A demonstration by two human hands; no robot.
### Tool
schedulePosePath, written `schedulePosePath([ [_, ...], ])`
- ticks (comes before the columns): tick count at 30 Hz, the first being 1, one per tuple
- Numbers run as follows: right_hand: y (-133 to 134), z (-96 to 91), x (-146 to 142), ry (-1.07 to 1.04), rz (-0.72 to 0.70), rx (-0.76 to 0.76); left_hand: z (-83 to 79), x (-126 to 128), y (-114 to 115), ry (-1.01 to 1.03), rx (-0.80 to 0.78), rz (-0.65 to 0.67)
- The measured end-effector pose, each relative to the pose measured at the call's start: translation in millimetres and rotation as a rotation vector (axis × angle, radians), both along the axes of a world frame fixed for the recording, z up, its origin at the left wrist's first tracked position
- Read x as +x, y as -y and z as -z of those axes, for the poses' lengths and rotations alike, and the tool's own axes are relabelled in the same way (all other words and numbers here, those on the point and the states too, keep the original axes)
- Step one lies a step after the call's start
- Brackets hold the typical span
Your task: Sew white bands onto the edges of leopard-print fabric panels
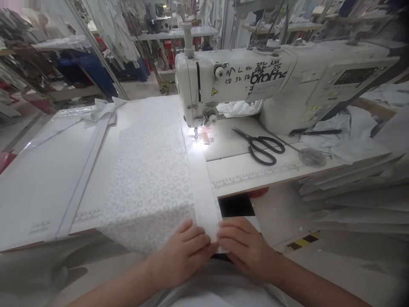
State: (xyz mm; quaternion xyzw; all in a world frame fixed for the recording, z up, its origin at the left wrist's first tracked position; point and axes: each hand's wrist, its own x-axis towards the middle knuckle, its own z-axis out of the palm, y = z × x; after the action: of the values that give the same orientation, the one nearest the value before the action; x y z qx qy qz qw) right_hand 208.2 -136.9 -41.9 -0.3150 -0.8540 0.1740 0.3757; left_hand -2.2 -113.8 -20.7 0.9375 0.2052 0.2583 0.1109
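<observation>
A pale leopard-print fabric (153, 170) lies over the table and hangs past its front edge. Along its right side runs a plain white strip (202, 187), which leads up under the presser foot (196, 135) of the lit sewing machine (236, 81). My left hand (187, 249) grips the near end of this strip, fingers curled over it. Close against it, my right hand (244, 245) pinches the strip's right edge. Both hands are in front of the table edge, and the fingertips almost meet. The fabric's underside is hidden.
Black-handled scissors (260, 145) lie right of the needle, near a printed ruler (249, 175). A long folded strip (86, 170) lies on the left of the table (41, 187). Crumpled white cloth (348, 132) is at right, above stacked fabric (351, 192).
</observation>
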Motion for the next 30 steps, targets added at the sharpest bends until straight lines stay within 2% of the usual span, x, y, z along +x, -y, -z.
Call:
schedulePosePath([
  [4, -7.6, -1.7, -3.8, 0.074, -0.046, 0.027, -11.2, -1.4, -21.2, 0.106, -0.313, -0.001],
  [7, -11.4, -11.9, -4.7, 0.082, -0.069, 0.013, -15.9, -7.0, -55.2, 0.134, -0.454, -0.207],
  [9, -13.1, -19.6, -5.2, 0.065, -0.076, -0.008, -15.9, -11.2, -76.6, 0.028, -0.438, -0.33],
  [11, -14.0, -22.9, -6.2, 0.043, -0.069, -0.002, -14.3, -14.4, -89.7, -0.106, -0.405, -0.355],
  [16, -17.1, -6.3, -10.9, 0.043, -0.047, 0.108, -12.5, -15.5, -90.5, -0.322, -0.373, -0.343],
  [20, -29.1, 1.6, -13.4, 0.061, -0.067, 0.148, -15.1, -16.1, -93.4, -0.375, -0.357, -0.352],
  [27, -68.3, -18.8, -16.3, 0.085, -0.07, 0.026, -14.5, -26.1, -139.7, -0.376, -0.222, -0.331],
  [30, -85.2, -21.6, -17.3, 0.108, -0.079, -0.013, -15.7, -25.1, -147.5, -0.369, -0.12, -0.271],
])
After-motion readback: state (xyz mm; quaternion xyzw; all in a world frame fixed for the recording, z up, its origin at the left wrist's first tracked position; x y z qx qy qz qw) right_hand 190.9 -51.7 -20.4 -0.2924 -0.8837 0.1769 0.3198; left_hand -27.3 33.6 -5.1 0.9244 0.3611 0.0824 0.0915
